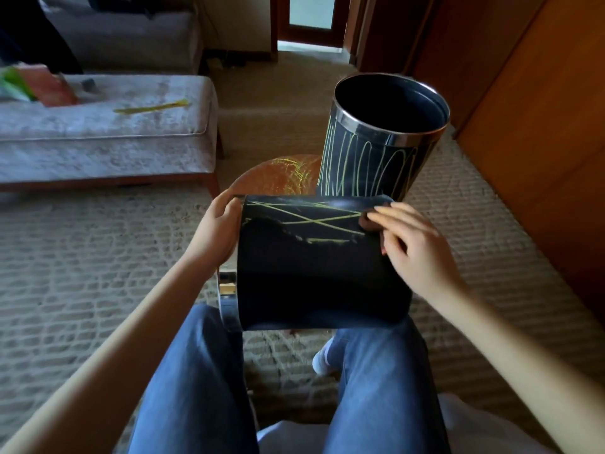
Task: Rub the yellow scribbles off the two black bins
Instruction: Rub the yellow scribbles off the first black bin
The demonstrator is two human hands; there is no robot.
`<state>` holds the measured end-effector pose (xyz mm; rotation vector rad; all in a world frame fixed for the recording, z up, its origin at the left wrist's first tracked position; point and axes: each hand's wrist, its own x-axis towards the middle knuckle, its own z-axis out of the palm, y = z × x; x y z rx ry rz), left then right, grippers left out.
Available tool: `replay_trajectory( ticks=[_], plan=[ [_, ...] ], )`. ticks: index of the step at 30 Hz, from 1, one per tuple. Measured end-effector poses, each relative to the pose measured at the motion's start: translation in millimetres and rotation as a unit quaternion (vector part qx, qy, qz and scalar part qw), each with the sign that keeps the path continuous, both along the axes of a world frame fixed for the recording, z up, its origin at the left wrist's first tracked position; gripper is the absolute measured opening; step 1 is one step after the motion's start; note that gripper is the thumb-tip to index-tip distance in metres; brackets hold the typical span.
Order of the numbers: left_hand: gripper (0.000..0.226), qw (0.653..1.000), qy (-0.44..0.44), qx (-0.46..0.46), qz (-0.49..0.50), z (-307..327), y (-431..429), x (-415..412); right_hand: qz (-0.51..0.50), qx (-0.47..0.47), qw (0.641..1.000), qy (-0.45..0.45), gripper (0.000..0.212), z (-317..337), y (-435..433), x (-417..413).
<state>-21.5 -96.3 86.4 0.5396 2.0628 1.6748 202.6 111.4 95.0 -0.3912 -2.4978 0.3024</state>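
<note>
A black bin (314,276) lies on its side across my knees, its chrome rim to the left. Yellow crossing lines (314,221) remain on its upper part; the lower part is plain black. My left hand (219,231) grips the bin's upper left edge at the rim. My right hand (415,240) presses a small dark cloth (368,221) against the bin's right end, fingers curled over it. A second black bin (376,158) stands upright behind, on a round wooden stool, covered in yellow looping scribbles.
The round wooden stool (271,178) carries yellow marks too. A grey upholstered bench (104,132) stands at left with a yellow stick (152,108) and colourful items on it. Wooden cabinets (530,126) line the right. Carpet covers the floor.
</note>
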Motion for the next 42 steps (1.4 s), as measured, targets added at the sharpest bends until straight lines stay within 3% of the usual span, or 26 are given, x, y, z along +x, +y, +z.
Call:
replay_trajectory(
  ticks=[3,5,7,10,12,15,17,19,23,28,30,37,42],
  plan=[
    [0.024,0.999,-0.017,0.014,0.023,-9.0,-7.1,1.8,-0.049,-0.116,0.981,-0.151,0.034,27.5,21.6,-44.8],
    [0.052,0.998,-0.042,0.02,0.041,-15.2,-10.6,1.4,-0.067,-0.173,0.951,-0.246,0.035,42.2,34.2,-73.6],
    [0.056,0.997,-0.052,0.028,0.05,-14.8,-10.3,2.1,-0.066,-0.184,0.942,-0.273,0.038,44.4,39.6,-84.9],
    [0.052,0.997,-0.052,0.026,0.046,-7.5,-6.1,2.5,-0.032,-0.113,0.975,-0.189,0.039,33.2,20.2,-57.1],
    [0.029,0.997,-0.05,0.027,0.05,-4.1,-2.4,3.7,0.006,-0.029,0.996,-0.085,0.036,16.9,-3.0,-24.1],
    [0.039,0.997,-0.043,0.032,0.048,-3.8,3.0,0.7,0.055,0.026,0.998,-0.004,0.033,-12.4,-34.4,19.3],
    [0.032,0.997,-0.045,0.04,0.045,-6.6,4.6,-2.2,0.077,0.056,0.995,0.007,0.033,-24.0,-49.0,38.6],
    [0.038,0.998,-0.039,0.034,0.042,-10.0,4.5,-5.6,0.093,0.073,0.993,0.016,0.033,-23.4,-50.1,40.2],
    [0.04,0.998,-0.031,0.029,0.043,-10.9,5.5,-4.3,0.064,0.03,0.997,0.004,0.033,-1.4,-28.3,-5.2],
    [0.04,0.998,-0.008,-0.001,0.055,-6.9,7.2,-0.7,-0.047,-0.07,0.979,-0.187,0.037,26.2,12.3,-86.2],
    [0.029,0.998,-0.013,-0.009,0.054,-2.4,8.8,-3.3,-0.066,-0.093,0.968,-0.225,0.038,25.2,20.1,-100.2],
    [0.033,0.999,-0.029,-0.024,0.031,-12.8,8.7,-16.7,0.057,0.033,0.998,-0.018,0.036,-4.9,-32.8,-18.5],
    [0.034,0.998,-0.042,-0.016,0.033,-8.9,6.7,-10.6,0.153,0.116,0.981,-0.035,0.034,-15.9,-41.5,16.3]
  ],
)
